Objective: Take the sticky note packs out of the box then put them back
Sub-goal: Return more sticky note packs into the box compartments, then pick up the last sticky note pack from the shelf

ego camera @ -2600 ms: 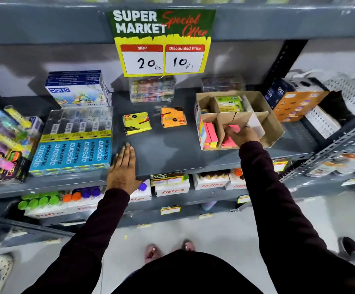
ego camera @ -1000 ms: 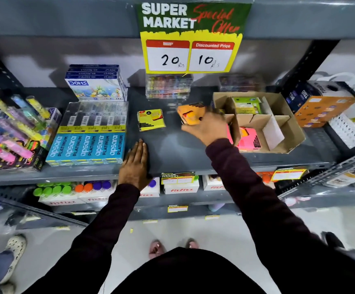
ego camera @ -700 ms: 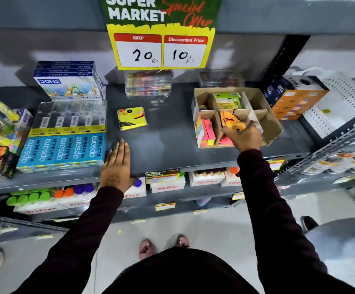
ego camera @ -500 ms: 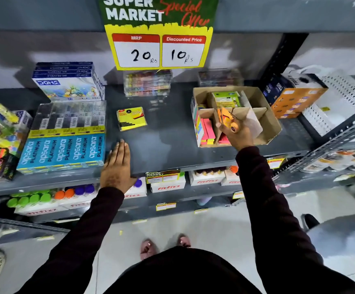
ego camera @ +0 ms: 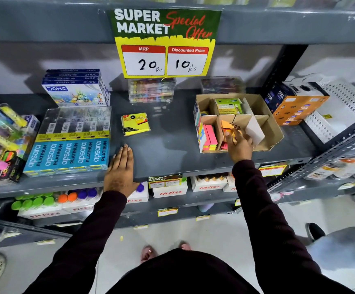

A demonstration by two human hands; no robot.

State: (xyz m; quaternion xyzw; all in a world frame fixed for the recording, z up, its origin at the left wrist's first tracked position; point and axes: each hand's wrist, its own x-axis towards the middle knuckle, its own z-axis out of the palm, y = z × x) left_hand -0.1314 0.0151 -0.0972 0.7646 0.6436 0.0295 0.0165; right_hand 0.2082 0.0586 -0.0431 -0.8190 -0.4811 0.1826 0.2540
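At three o'clock on the shelf [ego camera: 168, 149], our right hand [ego camera: 239, 146] pinches the orange pack [ego camera: 228, 127] into the box [ego camera: 275, 134]; we should seat it upright between dividers. Our left hand [ego camera: 120, 166] lies flat, fingers together; the yellow pack [ego camera: 135, 123] waits at twelve.

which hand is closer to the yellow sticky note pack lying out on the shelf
Left. The left hand rests flat just in front of the yellow pack; the right hand is off at the cardboard box.
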